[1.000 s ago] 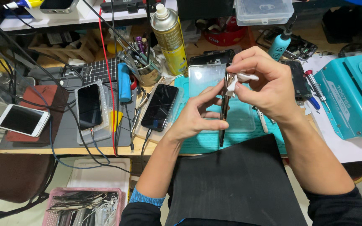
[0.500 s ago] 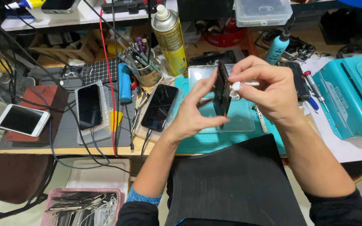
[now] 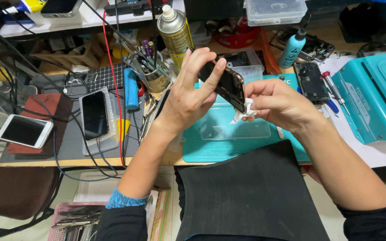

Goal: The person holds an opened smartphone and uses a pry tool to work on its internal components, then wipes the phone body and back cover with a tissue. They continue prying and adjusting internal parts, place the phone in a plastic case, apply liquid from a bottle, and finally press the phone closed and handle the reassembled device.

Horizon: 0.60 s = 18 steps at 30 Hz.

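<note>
Lap cover: a black apron (image 3: 251,196) fills the near centre, spread flat up to the bench edge.
Forearms: both come in from the near corners, bare below dark pushed-up sleeves, and meet above the mat.
Left hand: the left hand (image 3: 188,96) is up with the wrist cocked back, fingers long and fanned, thumb and fingertips clamped on the upper end of a phone (image 3: 228,85).
Phone: dark, with a metal rim, held tilted in the air over the mat, upper end left and far, lower end right and near; it touches nothing on the bench.
Right hand: the right hand (image 3: 280,105) curls in from the right, fingers pinched tight on a white wipe (image 3: 245,109) pressed against the phone's lower end.
Mat: a teal work mat (image 3: 211,149) lies under both hands with a clear plastic tray (image 3: 235,127) on it.
Left of the hands: a black phone (image 3: 94,114) sits in a clear holder, and a white phone (image 3: 23,130) lies nearer the left edge.
Right side: a teal machine (image 3: 374,96) stands well apart from the hands.
Far: a gold spray can (image 3: 174,31), a cup of tools (image 3: 153,73) and a blue bottle (image 3: 292,49) stand beyond the mat.
</note>
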### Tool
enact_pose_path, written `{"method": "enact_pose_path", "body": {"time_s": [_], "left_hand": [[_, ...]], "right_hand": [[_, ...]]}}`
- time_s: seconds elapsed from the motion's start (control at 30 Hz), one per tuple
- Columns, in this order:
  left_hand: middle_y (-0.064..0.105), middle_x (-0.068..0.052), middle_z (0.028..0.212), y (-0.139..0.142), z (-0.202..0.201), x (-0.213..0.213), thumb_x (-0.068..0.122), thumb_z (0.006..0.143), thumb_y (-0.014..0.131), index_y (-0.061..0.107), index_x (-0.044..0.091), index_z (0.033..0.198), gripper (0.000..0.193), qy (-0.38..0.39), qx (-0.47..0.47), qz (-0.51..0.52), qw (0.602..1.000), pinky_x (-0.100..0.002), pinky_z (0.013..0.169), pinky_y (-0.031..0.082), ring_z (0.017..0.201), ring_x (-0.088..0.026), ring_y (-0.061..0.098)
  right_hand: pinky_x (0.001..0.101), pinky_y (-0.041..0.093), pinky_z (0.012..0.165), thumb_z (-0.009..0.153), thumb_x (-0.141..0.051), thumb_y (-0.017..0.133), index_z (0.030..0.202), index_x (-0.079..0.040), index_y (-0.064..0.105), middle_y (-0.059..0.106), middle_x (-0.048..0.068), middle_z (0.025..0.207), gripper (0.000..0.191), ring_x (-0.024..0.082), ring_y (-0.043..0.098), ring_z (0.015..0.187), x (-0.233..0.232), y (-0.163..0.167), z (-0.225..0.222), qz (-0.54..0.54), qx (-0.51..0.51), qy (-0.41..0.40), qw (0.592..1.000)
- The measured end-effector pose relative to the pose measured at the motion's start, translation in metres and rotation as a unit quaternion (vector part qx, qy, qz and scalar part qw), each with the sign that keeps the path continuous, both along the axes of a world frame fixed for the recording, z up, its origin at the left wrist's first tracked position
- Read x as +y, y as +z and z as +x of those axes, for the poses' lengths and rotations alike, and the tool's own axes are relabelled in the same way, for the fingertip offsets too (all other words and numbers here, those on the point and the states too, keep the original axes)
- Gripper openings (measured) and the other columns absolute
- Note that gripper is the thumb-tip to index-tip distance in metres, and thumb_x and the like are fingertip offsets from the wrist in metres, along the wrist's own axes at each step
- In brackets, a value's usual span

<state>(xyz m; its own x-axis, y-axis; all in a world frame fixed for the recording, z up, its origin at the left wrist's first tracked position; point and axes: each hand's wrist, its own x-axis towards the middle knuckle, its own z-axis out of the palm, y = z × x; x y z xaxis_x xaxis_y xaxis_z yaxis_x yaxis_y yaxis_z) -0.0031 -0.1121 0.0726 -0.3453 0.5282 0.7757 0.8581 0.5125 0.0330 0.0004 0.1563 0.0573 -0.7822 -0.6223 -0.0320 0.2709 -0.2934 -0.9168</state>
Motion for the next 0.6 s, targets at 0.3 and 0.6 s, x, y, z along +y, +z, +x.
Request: {"method": "enact_pose_path", "body": {"time_s": [0.3, 0.6], "left_hand": [[0.043, -0.01, 0.151, -0.007, -0.01, 0.002, -0.005, 0.093, 0.079, 0.044, 0.02, 0.159, 0.079, -0.009, 0.047, 0.001, 0.999, -0.058, 0.124, 0.041, 0.147, -0.037, 0.049], [0.045, -0.011, 0.148, -0.003, -0.008, 0.0, 0.005, 0.103, 0.073, 0.052, 0.019, 0.153, 0.056, -0.028, 0.071, -0.023, 0.997, -0.064, 0.126, 0.042, 0.144, -0.038, 0.05]], "right_hand": [[0.027, 0.054, 0.071, 0.087, -0.013, 0.077, 0.095, 0.002, 0.069, 0.071, 0.007, 0.083, 0.018, 0.013, 0.066, 0.072, -0.003, -0.009, -0.005, 0.037, -0.002, -0.005, 0.999], [0.0228, 0.054, 0.058, 0.083, -0.002, 0.065, 0.092, 0.005, 0.072, 0.072, 0.009, 0.076, 0.014, 0.01, 0.065, 0.06, -0.015, -0.012, -0.004, 0.066, -0.037, -0.037, 0.996]]}}
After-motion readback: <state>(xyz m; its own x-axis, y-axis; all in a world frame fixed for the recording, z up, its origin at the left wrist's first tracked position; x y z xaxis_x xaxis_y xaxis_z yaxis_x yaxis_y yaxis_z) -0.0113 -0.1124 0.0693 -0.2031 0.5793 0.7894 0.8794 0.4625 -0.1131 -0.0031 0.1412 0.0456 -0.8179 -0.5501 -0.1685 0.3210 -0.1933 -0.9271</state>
